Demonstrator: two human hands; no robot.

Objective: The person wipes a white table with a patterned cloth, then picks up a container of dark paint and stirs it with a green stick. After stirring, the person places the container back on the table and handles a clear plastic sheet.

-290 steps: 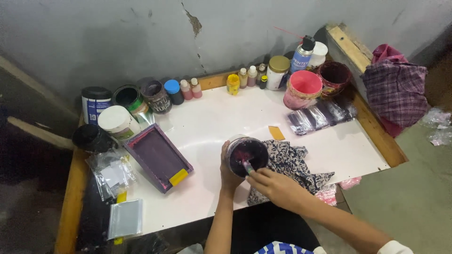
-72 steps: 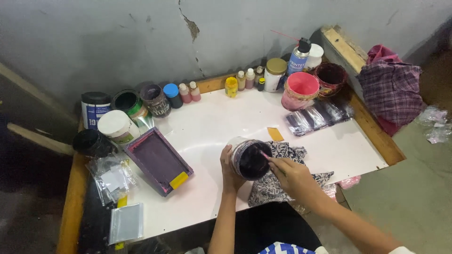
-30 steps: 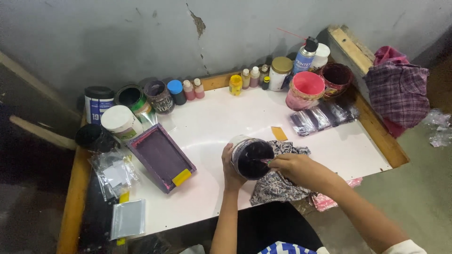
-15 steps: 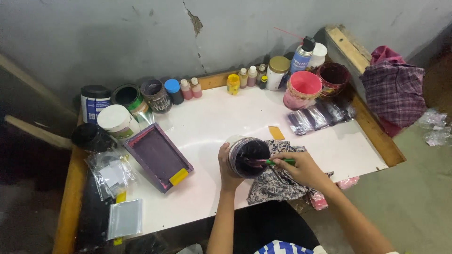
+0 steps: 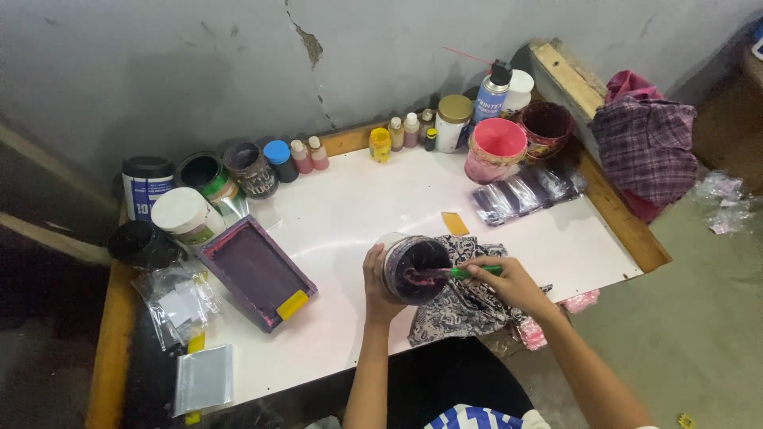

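The left hand grips the jar; the right hand, clamped on a stick, stirs the paint, needing a steady jar.

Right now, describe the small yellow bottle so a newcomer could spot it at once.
Start at the white table and follow the row of containers along its back edge, against the grey wall. The yellow bottle stands near the middle of that row, right of two small pink bottles. It is the only all-yellow container there; its right-hand neighbours are pale or dark.

Left hand around dark jar, right hand with green stick inside.
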